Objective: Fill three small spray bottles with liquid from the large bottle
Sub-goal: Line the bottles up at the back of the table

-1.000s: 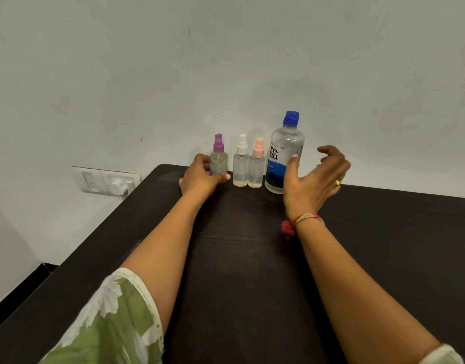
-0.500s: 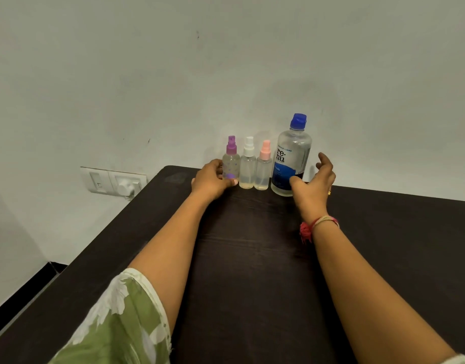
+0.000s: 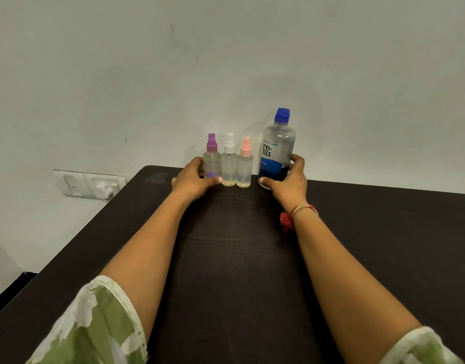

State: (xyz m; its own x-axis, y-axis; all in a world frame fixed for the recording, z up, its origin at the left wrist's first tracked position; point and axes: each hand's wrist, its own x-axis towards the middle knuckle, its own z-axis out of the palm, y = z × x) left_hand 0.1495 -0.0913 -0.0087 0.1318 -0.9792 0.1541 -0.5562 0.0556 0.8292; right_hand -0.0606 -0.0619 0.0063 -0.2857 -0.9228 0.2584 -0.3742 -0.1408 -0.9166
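Here, each hand grips a bottle in the row at the centre of the frame, on the far edge of the dark counter (image 3: 239,258).

The right hand (image 3: 289,183) wraps the base of the large bottle (image 3: 277,151), the left hand (image 3: 192,181) curls round the purple-capped spray bottle (image 3: 212,160); the white-capped (image 3: 229,161) and pink-capped (image 3: 244,164) ones stand just beside, untouched. The large bottle looks nearly full, so likely heavy, and its smooth clear plastic may be slippery; a grip higher up the body should steady pouring. The small bottles look light and easily tipped. The label reads "re-nu"; the finer print is too small to read.
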